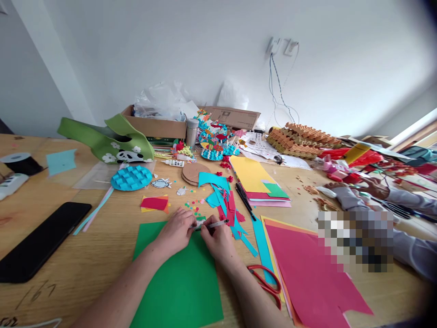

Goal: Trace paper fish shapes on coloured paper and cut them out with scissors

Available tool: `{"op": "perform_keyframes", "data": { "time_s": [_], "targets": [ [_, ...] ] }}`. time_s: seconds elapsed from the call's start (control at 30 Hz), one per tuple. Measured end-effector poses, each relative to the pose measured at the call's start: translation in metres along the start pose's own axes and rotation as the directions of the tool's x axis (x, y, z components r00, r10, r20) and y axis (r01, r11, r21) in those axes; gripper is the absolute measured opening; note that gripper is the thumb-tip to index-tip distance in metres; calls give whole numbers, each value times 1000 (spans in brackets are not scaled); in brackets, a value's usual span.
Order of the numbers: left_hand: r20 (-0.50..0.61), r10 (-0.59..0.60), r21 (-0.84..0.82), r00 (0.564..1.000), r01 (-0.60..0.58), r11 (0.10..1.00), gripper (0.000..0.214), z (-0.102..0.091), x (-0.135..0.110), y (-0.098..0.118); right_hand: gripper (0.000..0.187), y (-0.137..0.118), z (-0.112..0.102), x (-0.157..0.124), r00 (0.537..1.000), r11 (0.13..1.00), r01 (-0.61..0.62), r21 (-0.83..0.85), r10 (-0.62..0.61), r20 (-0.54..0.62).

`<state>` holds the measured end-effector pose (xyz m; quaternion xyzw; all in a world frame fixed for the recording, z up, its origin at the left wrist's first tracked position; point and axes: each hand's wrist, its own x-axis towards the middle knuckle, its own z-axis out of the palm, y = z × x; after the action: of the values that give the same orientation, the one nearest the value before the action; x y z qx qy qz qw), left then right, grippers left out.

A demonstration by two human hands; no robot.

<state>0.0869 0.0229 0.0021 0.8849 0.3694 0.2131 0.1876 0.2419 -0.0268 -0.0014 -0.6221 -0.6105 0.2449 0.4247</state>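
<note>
Spanning both closed grips, the pen [218,223] lies crosswise over the green paper [177,284], left grip [175,231] pinching its end, right grip [220,241] its middle.

Soft daylight is coming in from the bright window strip [414,125] on the right. The plain white wall [205,45] is glowing a little. The big wooden table [102,255] is looking bright, with only faint shadows lying under the left hand [175,232] and right hand [218,241]. The thin silver pen [213,224] they are holding is looking sharp. The right corners are looking dark, the edges are bending, and a patch of blurry squares [355,241] is hiding something.
</note>
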Motion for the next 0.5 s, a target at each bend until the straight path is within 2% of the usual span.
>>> {"op": "perform_keyframes", "data": {
  "time_s": [0.5],
  "targets": [
    [1, -1, 1, 1000, 1, 1000, 18, -1, 0, 0, 8, -1, -1, -1, 1000, 1000, 18, 7, -18, -19]
  ]
}}
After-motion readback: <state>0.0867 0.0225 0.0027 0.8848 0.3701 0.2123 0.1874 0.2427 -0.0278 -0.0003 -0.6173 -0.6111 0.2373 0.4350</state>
